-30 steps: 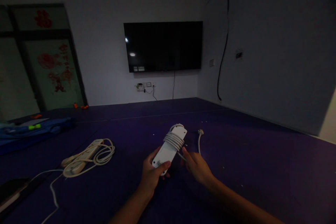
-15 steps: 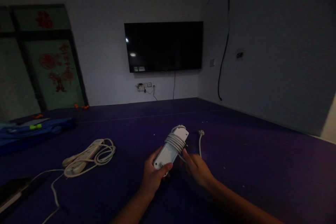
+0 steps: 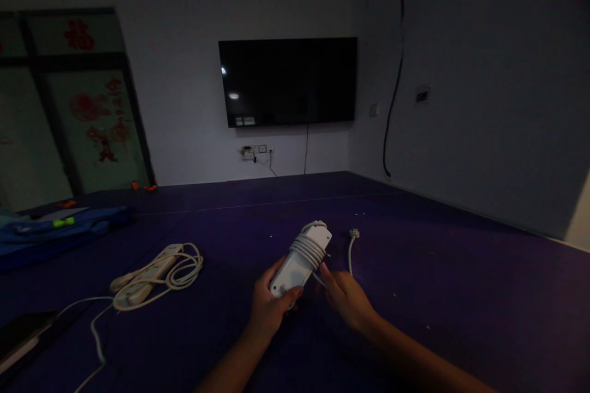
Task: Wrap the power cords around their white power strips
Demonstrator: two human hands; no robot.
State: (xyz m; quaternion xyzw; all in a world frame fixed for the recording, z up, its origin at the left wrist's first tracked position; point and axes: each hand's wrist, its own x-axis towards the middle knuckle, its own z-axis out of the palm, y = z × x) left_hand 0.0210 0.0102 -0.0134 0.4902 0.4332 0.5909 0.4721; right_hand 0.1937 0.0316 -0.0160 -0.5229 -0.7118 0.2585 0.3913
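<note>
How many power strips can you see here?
2. The wrapped strip, cord wound round it, is in the left hand; the right hand holds that cord. The other strip lies on the floor at left among coiled cable. None seems hidden.

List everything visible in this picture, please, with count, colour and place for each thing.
dark purple floor mat: 1, purple, covers the floor
white plastic power strip: 1, white, centre, held above the mat
white cord: 1, white, wound around the strip's far half
white plug: 1, white, on the mat, right of the strip
cream power strip with looped cord: 1, cream, on the mat, left
black flat television: 1, black, far wall
white wall socket panel: 1, white, below the television
black hanging cable: 1, black, right wall
blue fabric bundle: 1, blue, far left
left hand: 1, grips the strip's near end
right hand: 1, fingers pinch the cord
</note>
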